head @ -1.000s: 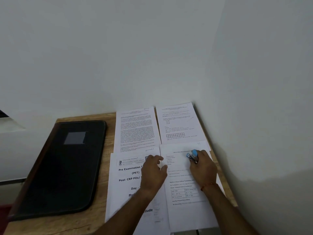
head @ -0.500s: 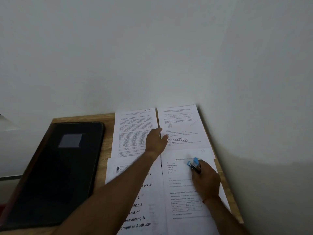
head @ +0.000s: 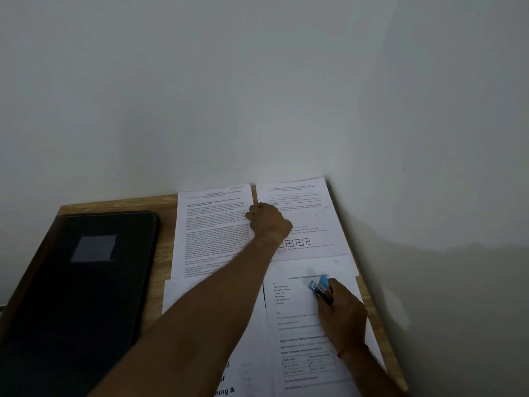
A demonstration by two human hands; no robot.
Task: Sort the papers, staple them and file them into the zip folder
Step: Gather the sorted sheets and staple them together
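Fingers of right hand [head: 342,313] clamped the stapler [head: 322,287]; left hand [head: 269,222] curled over far papers [head: 214,224], grip unclear.

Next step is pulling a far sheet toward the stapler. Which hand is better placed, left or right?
Left, probably. The left hand lies where the far left sheet and far right sheet meet; whether it pinches either is unclear. The right hand grips the blue stapler over the near right sheet.

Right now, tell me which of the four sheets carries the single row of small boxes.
The far right sheet, by the wall, beyond the near right sheet where the right hand holds the stapler.
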